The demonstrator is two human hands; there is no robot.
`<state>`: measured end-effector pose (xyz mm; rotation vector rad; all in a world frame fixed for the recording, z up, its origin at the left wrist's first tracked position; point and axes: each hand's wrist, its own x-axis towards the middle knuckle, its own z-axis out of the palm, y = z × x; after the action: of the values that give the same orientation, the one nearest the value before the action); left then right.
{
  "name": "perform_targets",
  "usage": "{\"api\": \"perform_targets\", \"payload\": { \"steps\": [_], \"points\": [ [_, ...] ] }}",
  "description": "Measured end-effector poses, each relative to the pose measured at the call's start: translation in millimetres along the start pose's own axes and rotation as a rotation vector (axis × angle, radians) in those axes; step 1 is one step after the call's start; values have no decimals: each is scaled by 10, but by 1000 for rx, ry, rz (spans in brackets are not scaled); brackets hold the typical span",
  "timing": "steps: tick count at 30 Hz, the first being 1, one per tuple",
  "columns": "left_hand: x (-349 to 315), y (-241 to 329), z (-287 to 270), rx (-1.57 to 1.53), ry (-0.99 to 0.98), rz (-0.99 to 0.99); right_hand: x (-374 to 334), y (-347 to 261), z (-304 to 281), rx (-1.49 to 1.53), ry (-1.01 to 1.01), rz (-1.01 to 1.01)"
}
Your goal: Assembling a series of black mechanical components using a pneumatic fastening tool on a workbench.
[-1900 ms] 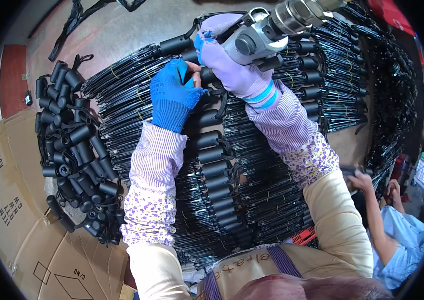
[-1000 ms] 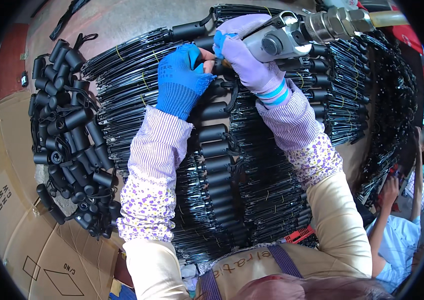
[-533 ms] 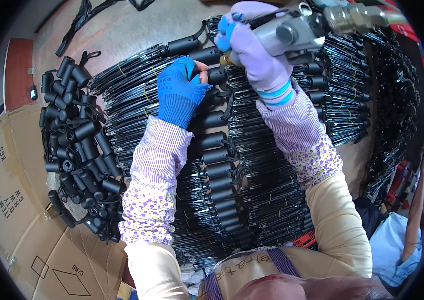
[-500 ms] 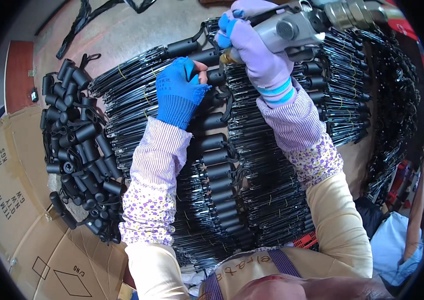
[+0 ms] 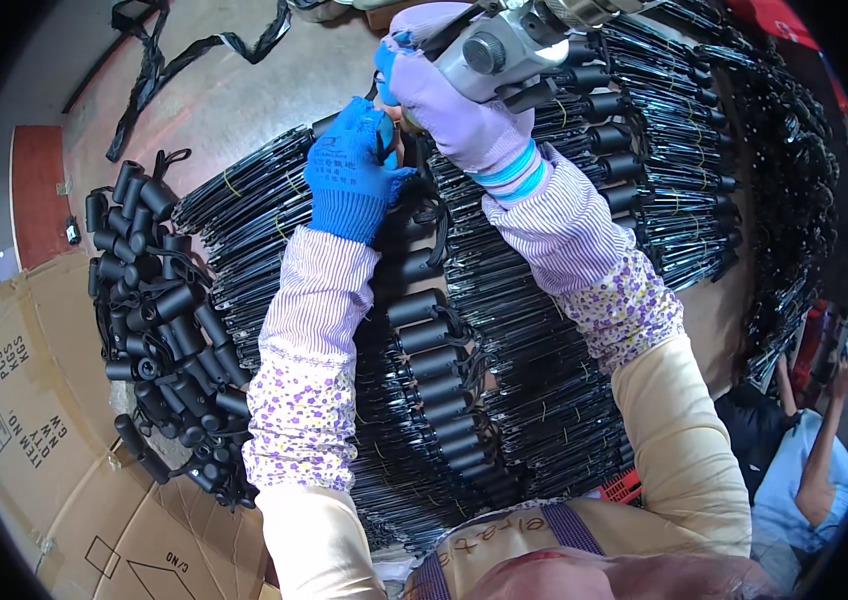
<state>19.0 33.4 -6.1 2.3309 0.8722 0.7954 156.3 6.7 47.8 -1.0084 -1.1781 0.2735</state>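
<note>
My left hand (image 5: 352, 165), in a blue knit glove with bare fingertips, is curled at the top of the rows, closed around what looks like a black umbrella handle, mostly hidden by the glove. My right hand (image 5: 459, 105), in a lilac glove with blue fingertips, grips a silver-grey air tool (image 5: 494, 52). The tool's tip is down by my left fingertips; its contact point is hidden. Under both arms lie rows of folded umbrella frames (image 5: 534, 310), thin black ribs tied in yellow. Black handles (image 5: 424, 335) with cord loops run down the middle.
A heap of loose black handles (image 5: 169, 320) lies at the left, beside open cardboard (image 5: 34, 370). More frames (image 5: 679, 170) and a dark glossy pile (image 5: 789, 190) stretch along the right. A black strip (image 5: 149, 80) lies at top left. Another person's arm (image 5: 829, 440) shows at lower right.
My right hand has brought the air tool left, and its tip has come down to my left fingertips. My left hand has shifted slightly up and left. The head view has moved a little.
</note>
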Motion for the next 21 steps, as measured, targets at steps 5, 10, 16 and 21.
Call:
{"api": "perform_targets", "payload": {
  "steps": [5,10,16,21],
  "points": [
    [-49,-74,-29,13,-23,-20,-43,3,87,-64,11,15],
    [-30,-58,-27,-16,15,-7,-77,-5,70,-3,-34,124],
    [-31,-48,-87,-106,53,-124,-54,-4,38,46,-91,102],
    [-38,5,-165,-213,38,-382,2,104,-26,-21,-155,-23]
  ]
}}
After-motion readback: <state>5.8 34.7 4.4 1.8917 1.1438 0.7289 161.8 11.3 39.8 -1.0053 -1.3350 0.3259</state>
